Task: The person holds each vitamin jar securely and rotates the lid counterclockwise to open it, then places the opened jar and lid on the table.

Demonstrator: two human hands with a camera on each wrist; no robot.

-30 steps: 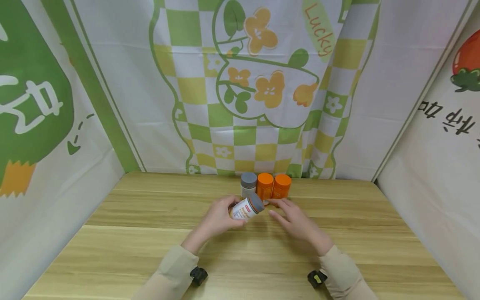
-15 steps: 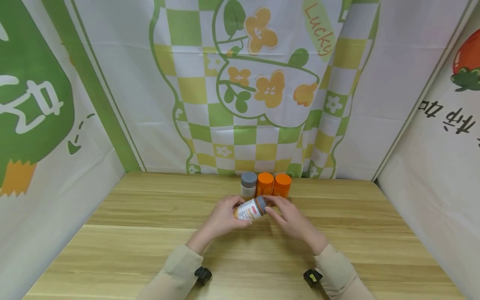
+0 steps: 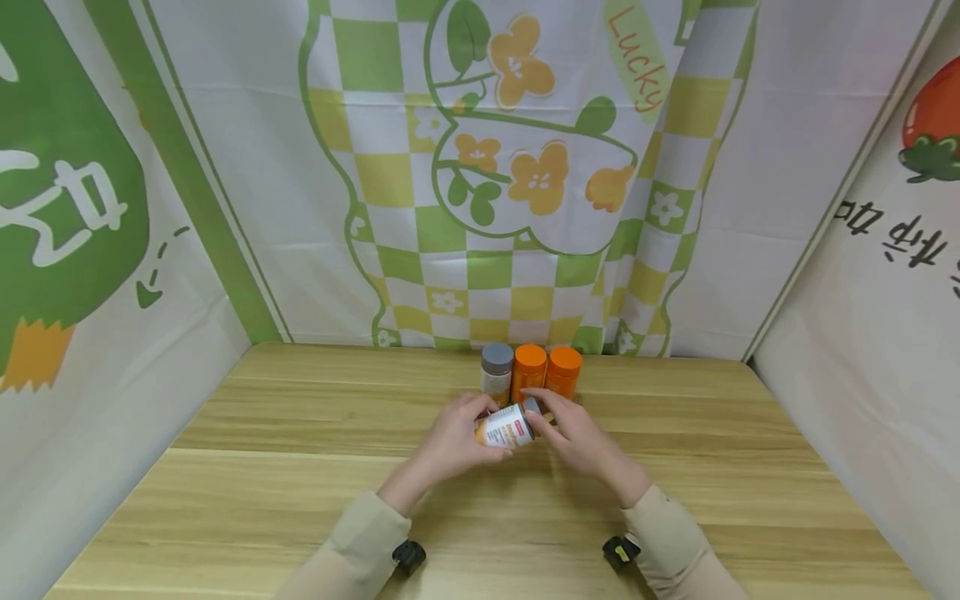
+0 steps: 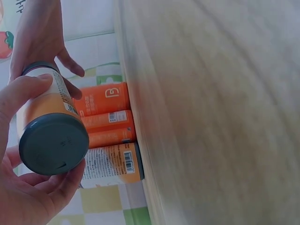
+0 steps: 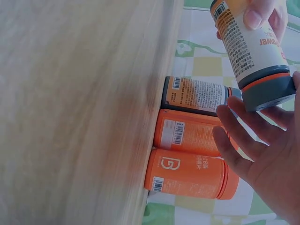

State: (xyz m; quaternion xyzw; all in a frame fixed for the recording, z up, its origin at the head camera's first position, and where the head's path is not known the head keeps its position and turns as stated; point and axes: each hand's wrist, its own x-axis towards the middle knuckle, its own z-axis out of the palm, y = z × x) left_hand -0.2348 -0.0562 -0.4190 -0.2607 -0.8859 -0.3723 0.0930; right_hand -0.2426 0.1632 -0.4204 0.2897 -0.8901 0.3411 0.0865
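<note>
A white and orange supplement bottle point(image 3: 506, 427) with a grey cap is held tilted over the table, its capped end toward the right. My left hand point(image 3: 453, 435) grips its lower body, the thumb lying along the label. The dark base of the bottle point(image 4: 54, 144) faces the left wrist camera. At the other end, my right hand point(image 3: 581, 435) has thumb and index finger about the grey cap point(image 5: 268, 92); the other fingers extend loosely below it in the right wrist view. The cap sits on the bottle, with an orange ring showing beneath it.
Behind the hands, a similar grey-capped bottle point(image 3: 497, 373) and two orange bottles, one in the middle point(image 3: 529, 373) and one at the right point(image 3: 564, 372), stand upright in a row. They are near the wooden table's point(image 3: 315, 400) back edge, before a patterned curtain point(image 3: 491, 275).
The bottle has shifted slightly right and tipped closer to level. My right hand, apart from the cap a second ago, has closed in and taken hold of it.
</note>
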